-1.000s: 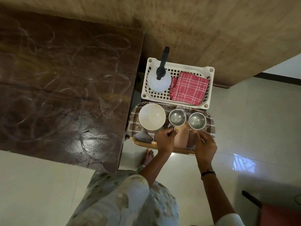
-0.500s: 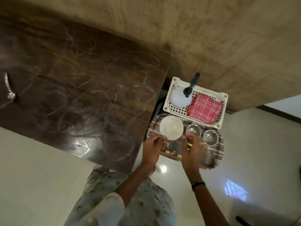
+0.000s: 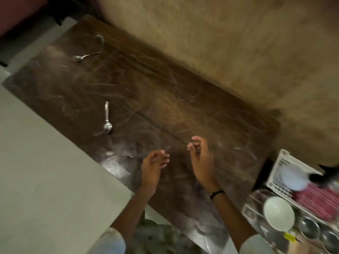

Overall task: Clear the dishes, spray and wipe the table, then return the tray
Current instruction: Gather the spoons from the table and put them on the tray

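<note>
Two pieces of cutlery lay on the dark table (image 3: 165, 110). Both hands were empty, fingers loosely curled. The near spoon (image 3: 107, 117) lay at about ten o'clock from the left hand (image 3: 153, 166), well apart, its handle pointing to twelve o'clock and its bowl toward the person. The right hand (image 3: 200, 162) was farther off. The second piece (image 3: 85, 56), too blurred to name, lay near the far edge.

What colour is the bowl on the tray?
White; the bowl shows best in the head view, lower right.
</note>
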Demonstrator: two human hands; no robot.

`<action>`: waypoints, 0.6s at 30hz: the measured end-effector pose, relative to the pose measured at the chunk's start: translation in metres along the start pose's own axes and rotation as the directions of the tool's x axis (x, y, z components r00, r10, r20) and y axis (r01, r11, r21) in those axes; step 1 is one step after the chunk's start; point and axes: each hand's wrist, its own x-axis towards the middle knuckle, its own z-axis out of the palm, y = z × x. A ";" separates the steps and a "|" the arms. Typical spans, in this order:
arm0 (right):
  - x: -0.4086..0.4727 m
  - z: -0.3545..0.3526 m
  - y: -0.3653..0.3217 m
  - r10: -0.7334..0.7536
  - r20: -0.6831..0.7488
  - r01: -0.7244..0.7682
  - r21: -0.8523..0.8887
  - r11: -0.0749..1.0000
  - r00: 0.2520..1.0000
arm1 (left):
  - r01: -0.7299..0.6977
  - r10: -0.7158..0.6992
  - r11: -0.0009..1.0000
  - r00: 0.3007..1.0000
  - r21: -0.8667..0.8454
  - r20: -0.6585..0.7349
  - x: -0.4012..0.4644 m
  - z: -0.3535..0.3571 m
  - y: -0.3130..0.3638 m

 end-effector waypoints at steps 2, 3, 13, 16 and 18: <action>0.009 0.010 0.001 -0.006 0.008 0.006 -0.006 1.000 1.000 | 0.002 -0.002 1.000 1.000 0.007 -0.017 0.006 -0.007 0.007; 0.013 0.016 0.003 -0.011 0.023 0.011 -0.006 1.000 1.000 | -0.007 0.007 1.000 1.000 0.015 -0.030 0.010 -0.011 0.011; 0.120 0.215 -0.060 -0.074 0.308 0.097 -0.058 0.994 0.948 | 0.035 0.139 0.927 0.894 0.374 -0.426 0.173 -0.136 0.047; 0.130 0.238 -0.064 -0.067 0.349 0.103 -0.084 0.991 0.935 | 0.122 0.065 0.880 0.926 0.460 -0.371 0.172 -0.137 0.043; 0.133 0.249 -0.068 -0.060 0.381 0.105 -0.100 0.989 0.923 | 0.139 0.060 0.857 0.929 0.496 -0.365 0.173 -0.137 0.040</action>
